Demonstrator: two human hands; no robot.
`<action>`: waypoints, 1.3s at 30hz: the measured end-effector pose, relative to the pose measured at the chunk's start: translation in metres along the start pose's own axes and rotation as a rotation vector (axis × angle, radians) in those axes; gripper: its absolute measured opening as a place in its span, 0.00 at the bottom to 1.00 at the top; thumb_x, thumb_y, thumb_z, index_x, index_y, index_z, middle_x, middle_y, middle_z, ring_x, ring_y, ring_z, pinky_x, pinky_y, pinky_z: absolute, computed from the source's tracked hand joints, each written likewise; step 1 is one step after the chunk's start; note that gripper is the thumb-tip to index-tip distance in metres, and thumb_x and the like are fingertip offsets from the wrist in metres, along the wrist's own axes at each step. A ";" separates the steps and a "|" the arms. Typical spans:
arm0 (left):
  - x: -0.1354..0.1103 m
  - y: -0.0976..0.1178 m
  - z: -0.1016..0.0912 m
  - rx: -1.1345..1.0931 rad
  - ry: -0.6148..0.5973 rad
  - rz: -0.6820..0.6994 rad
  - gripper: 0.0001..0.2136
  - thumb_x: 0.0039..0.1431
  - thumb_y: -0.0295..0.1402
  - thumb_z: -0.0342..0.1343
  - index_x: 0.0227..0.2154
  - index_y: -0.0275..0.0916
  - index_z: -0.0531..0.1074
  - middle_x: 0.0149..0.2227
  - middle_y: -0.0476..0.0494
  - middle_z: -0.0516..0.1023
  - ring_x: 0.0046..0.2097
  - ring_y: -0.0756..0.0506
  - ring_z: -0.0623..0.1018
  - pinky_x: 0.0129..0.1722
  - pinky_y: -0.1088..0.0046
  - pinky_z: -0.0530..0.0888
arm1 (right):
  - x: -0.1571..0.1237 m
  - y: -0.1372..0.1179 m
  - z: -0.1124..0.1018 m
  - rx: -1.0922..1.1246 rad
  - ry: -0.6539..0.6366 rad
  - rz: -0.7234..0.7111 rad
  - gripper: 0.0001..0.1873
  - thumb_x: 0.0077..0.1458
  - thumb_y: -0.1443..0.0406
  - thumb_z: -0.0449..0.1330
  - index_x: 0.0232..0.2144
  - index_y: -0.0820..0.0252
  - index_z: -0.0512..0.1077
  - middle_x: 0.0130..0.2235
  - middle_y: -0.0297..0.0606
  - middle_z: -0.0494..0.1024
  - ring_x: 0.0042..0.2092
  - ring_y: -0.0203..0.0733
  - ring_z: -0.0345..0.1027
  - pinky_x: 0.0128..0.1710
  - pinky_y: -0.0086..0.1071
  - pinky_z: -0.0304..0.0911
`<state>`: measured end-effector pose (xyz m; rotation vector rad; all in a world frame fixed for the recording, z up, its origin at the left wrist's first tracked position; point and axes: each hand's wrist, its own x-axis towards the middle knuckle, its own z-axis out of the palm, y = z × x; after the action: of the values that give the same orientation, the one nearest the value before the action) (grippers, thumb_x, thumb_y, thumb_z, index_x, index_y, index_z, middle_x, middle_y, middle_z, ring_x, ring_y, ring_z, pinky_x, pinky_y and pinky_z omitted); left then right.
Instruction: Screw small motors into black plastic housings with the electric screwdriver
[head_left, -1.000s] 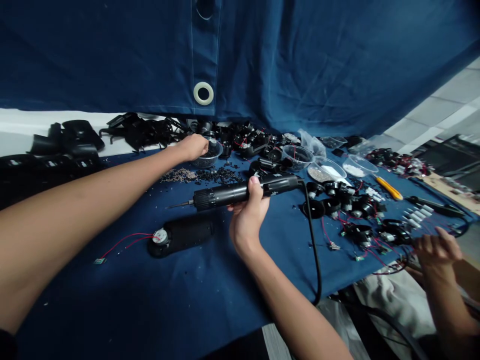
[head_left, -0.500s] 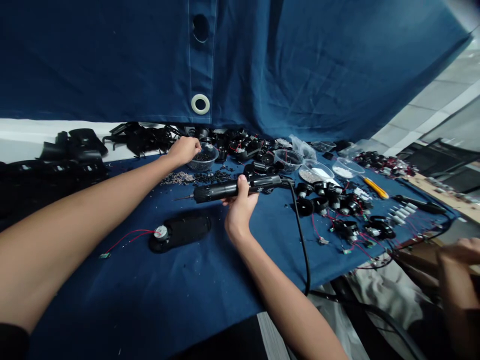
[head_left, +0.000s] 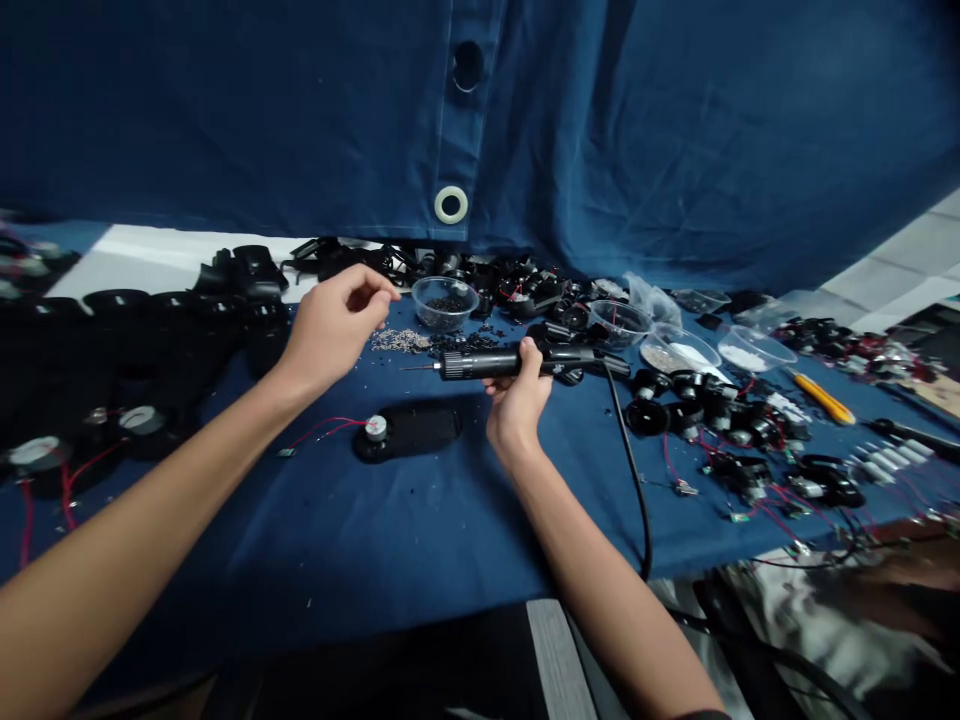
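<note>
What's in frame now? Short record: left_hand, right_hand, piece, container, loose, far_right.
left_hand: hand raised, fingers bunched left of the clear bowl; any held item too small to tell
right_hand: hand gripping a corded electric screwdriver, bit pointing left
piece: black casing on blue cloth, round whitish part at left end, red wires trailing left
container: clear bowl, small black pieces inside
loose: silvery bits in front of bowl
far_right: yellow tool

the left hand has drawn back from the clear bowl.
</note>
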<state>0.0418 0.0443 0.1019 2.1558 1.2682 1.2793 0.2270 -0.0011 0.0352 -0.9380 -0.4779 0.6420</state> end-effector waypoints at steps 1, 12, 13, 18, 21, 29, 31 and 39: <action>-0.011 0.002 -0.007 -0.001 0.026 0.000 0.09 0.59 0.33 0.47 0.37 0.39 0.72 0.28 0.49 0.73 0.31 0.50 0.72 0.32 0.74 0.68 | 0.000 0.000 0.000 0.001 -0.002 0.005 0.19 0.49 0.51 0.59 0.32 0.57 0.58 0.21 0.23 0.63 0.17 0.30 0.61 0.12 0.24 0.53; -0.052 -0.026 -0.018 -0.279 0.079 -0.104 0.09 0.60 0.34 0.52 0.39 0.39 0.75 0.35 0.46 0.78 0.37 0.48 0.79 0.41 0.73 0.75 | -0.005 0.006 0.003 -0.032 0.015 0.028 0.18 0.48 0.52 0.59 0.31 0.56 0.58 0.20 0.22 0.64 0.16 0.30 0.61 0.12 0.24 0.52; -0.054 -0.026 -0.016 -0.318 0.071 -0.132 0.09 0.59 0.35 0.53 0.38 0.38 0.75 0.35 0.45 0.79 0.38 0.47 0.79 0.43 0.72 0.75 | -0.005 0.006 0.003 -0.032 0.014 0.033 0.18 0.48 0.52 0.59 0.31 0.56 0.58 0.20 0.22 0.64 0.16 0.31 0.61 0.11 0.24 0.52; -0.065 -0.019 -0.005 -0.477 0.038 -0.240 0.08 0.58 0.34 0.56 0.36 0.36 0.75 0.34 0.43 0.80 0.37 0.45 0.81 0.42 0.70 0.77 | -0.006 0.008 0.003 -0.036 0.009 0.040 0.17 0.47 0.53 0.60 0.30 0.56 0.59 0.19 0.22 0.64 0.16 0.31 0.61 0.12 0.24 0.52; -0.069 -0.014 -0.001 -0.491 0.014 -0.275 0.07 0.57 0.34 0.57 0.34 0.35 0.74 0.33 0.44 0.80 0.36 0.46 0.81 0.41 0.70 0.78 | -0.007 0.009 0.003 -0.035 0.004 0.054 0.17 0.48 0.53 0.59 0.30 0.56 0.58 0.19 0.22 0.63 0.16 0.31 0.61 0.12 0.24 0.52; -0.073 -0.012 0.006 -0.456 -0.017 -0.288 0.06 0.56 0.34 0.58 0.32 0.37 0.75 0.32 0.47 0.79 0.36 0.47 0.80 0.40 0.73 0.76 | -0.009 0.008 0.004 -0.012 -0.015 0.076 0.16 0.49 0.53 0.59 0.30 0.56 0.59 0.18 0.22 0.63 0.16 0.31 0.60 0.12 0.23 0.53; -0.075 -0.012 0.007 -0.451 -0.047 -0.311 0.06 0.55 0.35 0.58 0.32 0.38 0.75 0.32 0.48 0.79 0.36 0.47 0.80 0.40 0.74 0.76 | -0.009 0.007 0.003 -0.015 -0.022 0.068 0.16 0.49 0.53 0.59 0.30 0.56 0.59 0.18 0.22 0.63 0.16 0.31 0.61 0.12 0.24 0.53; -0.076 -0.012 0.012 -0.504 -0.013 -0.321 0.07 0.55 0.35 0.59 0.33 0.38 0.74 0.32 0.48 0.79 0.36 0.48 0.80 0.39 0.75 0.76 | -0.010 0.008 0.004 -0.009 -0.033 0.098 0.17 0.49 0.53 0.59 0.31 0.56 0.59 0.19 0.23 0.63 0.16 0.31 0.60 0.12 0.24 0.53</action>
<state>0.0303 -0.0103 0.0473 1.5410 1.0849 1.2749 0.2151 -0.0026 0.0297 -0.9651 -0.4661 0.7458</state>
